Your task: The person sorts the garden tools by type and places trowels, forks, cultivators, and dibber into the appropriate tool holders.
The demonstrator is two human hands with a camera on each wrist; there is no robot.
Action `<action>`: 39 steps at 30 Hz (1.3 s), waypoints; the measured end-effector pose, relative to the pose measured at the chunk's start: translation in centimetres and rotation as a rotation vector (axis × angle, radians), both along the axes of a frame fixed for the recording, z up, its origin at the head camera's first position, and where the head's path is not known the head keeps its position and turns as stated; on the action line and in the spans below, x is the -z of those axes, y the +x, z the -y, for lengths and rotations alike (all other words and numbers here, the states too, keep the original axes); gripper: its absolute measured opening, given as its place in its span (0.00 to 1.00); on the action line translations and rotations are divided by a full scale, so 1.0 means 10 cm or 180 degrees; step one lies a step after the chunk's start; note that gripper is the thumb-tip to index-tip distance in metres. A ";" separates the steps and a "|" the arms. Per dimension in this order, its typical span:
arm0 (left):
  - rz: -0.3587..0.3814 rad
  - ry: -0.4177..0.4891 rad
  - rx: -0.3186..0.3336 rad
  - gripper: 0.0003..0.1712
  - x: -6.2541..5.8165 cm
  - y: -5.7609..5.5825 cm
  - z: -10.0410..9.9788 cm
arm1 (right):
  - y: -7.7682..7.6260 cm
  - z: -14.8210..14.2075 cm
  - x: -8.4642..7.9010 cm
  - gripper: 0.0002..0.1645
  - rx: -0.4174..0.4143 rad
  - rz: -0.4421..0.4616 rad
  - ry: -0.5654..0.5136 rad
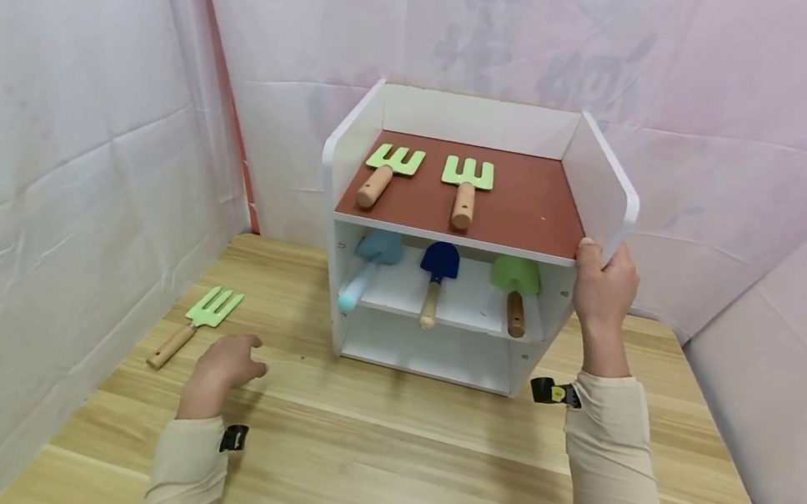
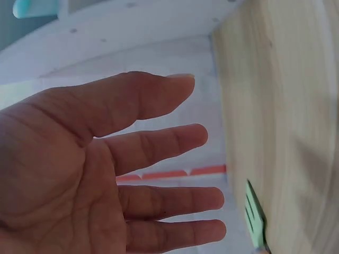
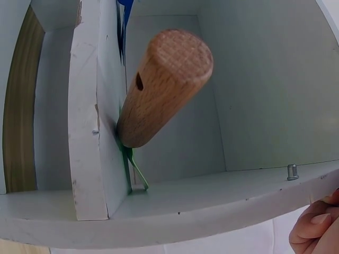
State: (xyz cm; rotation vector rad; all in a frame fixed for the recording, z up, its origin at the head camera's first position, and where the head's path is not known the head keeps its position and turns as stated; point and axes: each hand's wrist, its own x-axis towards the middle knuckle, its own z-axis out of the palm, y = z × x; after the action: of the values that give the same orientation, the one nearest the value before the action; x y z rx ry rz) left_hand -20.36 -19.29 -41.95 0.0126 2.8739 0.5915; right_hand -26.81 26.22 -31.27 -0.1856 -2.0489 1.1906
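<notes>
My left hand (image 1: 227,365) hovers over the table with its fingers extended and nothing in it. Just to its left lies a hand fork (image 1: 214,306) with light green tines and a wooden handle, also seen at the edge of the left wrist view. My right hand (image 1: 605,285) grips the right side panel of a white shelf unit (image 1: 427,370), thumb at the front edge. Two more green hand forks, a left one (image 1: 377,185) and a right one (image 1: 464,201), rest on its brown top. The middle shelf bears a light blue trowel (image 1: 379,247), a dark blue trowel (image 1: 440,261) and a green trowel (image 1: 517,274).
Beneath the trowels is the unit's lower compartment (image 1: 429,348). The unit stands toward the back of a wooden table (image 1: 377,467). Pale cloth hangs behind it (image 1: 742,201) and on both sides. A metal shelf pin (image 3: 292,172) sticks out inside the right panel.
</notes>
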 end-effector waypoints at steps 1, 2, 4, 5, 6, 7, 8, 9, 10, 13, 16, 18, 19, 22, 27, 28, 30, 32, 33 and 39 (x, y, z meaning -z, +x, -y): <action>0.0016 -0.0015 -0.0015 0.27 0.00 -0.01 0.03 | 0.00 0.00 0.00 0.22 -0.0003 -0.0002 0.0001; 0.0031 -0.0029 -0.0034 0.28 0.00 -0.01 0.07 | 0.00 0.00 0.00 0.22 -0.0004 -0.0003 0.0002; 0.0052 -0.0058 -0.0073 0.28 0.00 -0.02 0.13 | 0.00 0.00 0.00 0.22 -0.0003 -0.0003 0.0002; 0.0062 -0.0064 -0.0088 0.28 0.01 -0.03 0.16 | 0.00 0.00 0.00 0.21 0.0000 -0.0002 -0.0004; 0.0071 -0.0070 -0.0100 0.28 0.01 -0.04 0.19 | 0.00 0.00 0.00 0.21 0.0003 -0.0006 0.0000; 0.0072 -0.0056 -0.0109 0.28 0.02 -0.04 0.22 | 0.00 -0.01 0.00 0.21 0.0011 -0.0014 0.0002; 0.0078 -0.0028 -0.0116 0.28 0.02 -0.05 0.26 | 0.00 -0.01 -0.01 0.21 0.0018 -0.0016 0.0004; 0.0068 -0.0017 -0.0118 0.28 0.03 -0.06 0.29 | 0.00 -0.01 -0.01 0.21 0.0020 -0.0019 0.0005; 0.0054 -0.0017 -0.0114 0.28 0.04 -0.07 0.33 | 0.00 -0.01 -0.01 0.21 0.0020 -0.0021 0.0006; -0.0014 -0.0003 -0.0125 0.28 0.07 -0.09 0.44 | 0.00 -0.01 -0.01 0.21 0.0015 -0.0014 0.0004; -0.0111 -0.0073 -0.0148 0.29 0.11 -0.09 0.56 | 0.01 -0.01 -0.02 0.21 0.0004 -0.0009 0.0016; -0.0126 -0.0057 -0.0209 0.30 0.13 -0.08 0.63 | 0.01 -0.01 -0.03 0.21 0.0003 -0.0008 0.0032; -0.0132 -0.0042 -0.0236 0.30 0.14 -0.07 0.66 | 0.01 0.00 -0.03 0.21 -0.0002 -0.0011 0.0038; -0.0188 -0.0007 -0.0298 0.31 0.16 -0.04 0.74 | 0.02 0.00 -0.03 0.22 -0.0021 -0.0013 0.0048; -0.0320 0.0014 -0.0312 0.30 0.20 -0.01 0.85 | 0.02 0.00 -0.03 0.23 -0.0030 -0.0019 0.0040; -0.0343 0.0024 -0.0311 0.30 0.20 -0.01 0.87 | 0.02 0.00 -0.04 0.24 -0.0027 -0.0020 0.0036; -0.0393 0.0052 -0.0321 0.30 0.21 0.00 0.90 | 0.02 0.00 -0.04 0.24 -0.0026 -0.0017 0.0027; -0.0454 0.0078 -0.0344 0.30 0.22 0.01 0.92 | 0.02 0.00 -0.04 0.24 -0.0033 -0.0011 0.0026; -0.0466 0.0102 -0.0364 0.30 0.23 0.01 0.93 | 0.02 0.00 -0.04 0.24 -0.0036 -0.0006 0.0026; -0.0425 0.0275 -0.0475 0.31 0.27 0.02 0.99 | 0.03 0.00 -0.03 0.22 -0.0031 0.0035 0.0043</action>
State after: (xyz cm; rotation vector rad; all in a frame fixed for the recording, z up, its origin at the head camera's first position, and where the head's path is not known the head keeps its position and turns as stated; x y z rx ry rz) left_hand -20.13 -29.19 -44.68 -0.1564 2.9943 0.7702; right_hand -26.54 26.22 -30.97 -0.1762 -2.0689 1.1839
